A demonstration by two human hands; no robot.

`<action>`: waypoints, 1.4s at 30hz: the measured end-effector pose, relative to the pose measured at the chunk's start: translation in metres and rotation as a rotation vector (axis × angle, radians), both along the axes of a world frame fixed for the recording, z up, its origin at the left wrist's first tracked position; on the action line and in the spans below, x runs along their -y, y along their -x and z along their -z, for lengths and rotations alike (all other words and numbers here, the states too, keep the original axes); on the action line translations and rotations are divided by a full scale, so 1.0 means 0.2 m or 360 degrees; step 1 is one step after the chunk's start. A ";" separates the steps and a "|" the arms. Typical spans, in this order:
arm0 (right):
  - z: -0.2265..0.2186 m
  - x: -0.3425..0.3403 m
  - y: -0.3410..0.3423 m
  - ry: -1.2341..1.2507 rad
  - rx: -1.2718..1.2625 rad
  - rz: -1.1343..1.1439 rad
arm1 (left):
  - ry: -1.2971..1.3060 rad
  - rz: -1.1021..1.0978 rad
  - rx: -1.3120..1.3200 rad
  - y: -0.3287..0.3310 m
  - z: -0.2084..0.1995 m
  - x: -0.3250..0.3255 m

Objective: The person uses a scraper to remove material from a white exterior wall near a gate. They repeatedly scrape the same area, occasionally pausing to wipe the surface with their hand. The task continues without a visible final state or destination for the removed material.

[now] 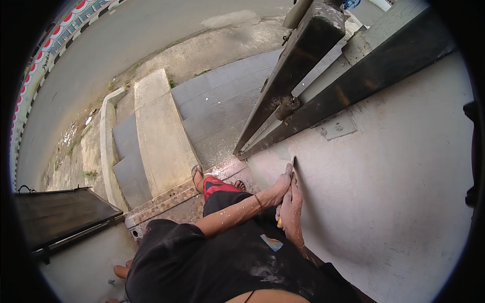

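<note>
Both of my hands are closed around a putty knife with a yellow handle (280,222) and a thin metal blade (293,160). My left hand (282,188) is at the front, near the blade, with a thin cord around its wrist. Behind and against it, my right hand (291,211) wraps the handle, whose yellow end pokes out beside the palm. White dust coats the fingers and forearm. The blade's tip is at the pale wall (379,177), close to a rougher patch; whether it touches cannot be made out. Most of the handle is hidden by my hands.
A dark metal gate post (295,65) and beam (364,88) stand just beyond my hands. A small metal plate (339,127) sits on the wall. My sandalled foot (197,178) is by a tiled step (166,209). A concrete ramp (159,126) leads to the road (76,101).
</note>
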State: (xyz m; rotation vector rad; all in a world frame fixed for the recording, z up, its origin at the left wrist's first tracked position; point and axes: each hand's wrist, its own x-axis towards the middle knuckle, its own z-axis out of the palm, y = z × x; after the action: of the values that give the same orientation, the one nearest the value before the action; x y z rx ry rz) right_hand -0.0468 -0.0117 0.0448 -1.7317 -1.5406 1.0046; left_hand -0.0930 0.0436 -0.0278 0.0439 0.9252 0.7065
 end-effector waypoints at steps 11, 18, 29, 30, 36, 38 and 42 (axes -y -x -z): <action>0.00 0.02 -0.02 0.0387 -0.0156 0.0150 | 0.0112 0.0047 -0.0286 -0.03 0.09 -0.01; -0.02 0.01 0.02 0.0524 -0.0261 0.0214 | 0.0103 0.0032 -0.0193 -0.03 0.12 -0.03; 0.03 -0.01 0.01 0.0179 0.0034 0.0096 | 0.0032 -0.0038 -0.0212 -0.06 0.23 -0.03; 0.03 0.00 0.01 0.0052 0.0097 0.0031 | 0.0087 -0.0057 -0.0227 -0.06 0.24 -0.04; 0.01 0.01 0.02 0.0328 -0.0153 0.0143 | 0.0005 0.0058 -0.0217 -0.04 0.20 -0.02; 0.02 0.02 0.02 0.0014 -0.0039 0.0060 | 0.0033 0.0001 -0.0251 -0.04 0.17 -0.02; 0.05 0.02 0.02 0.0348 -0.0167 0.0161 | 0.0026 -0.0021 -0.0189 -0.03 0.15 -0.02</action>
State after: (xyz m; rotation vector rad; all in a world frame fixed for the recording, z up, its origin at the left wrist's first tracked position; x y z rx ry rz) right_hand -0.0504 -0.0156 0.0345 -1.8521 -1.3042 1.2285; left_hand -0.0872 0.0476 -0.0584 0.0655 1.0457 0.7144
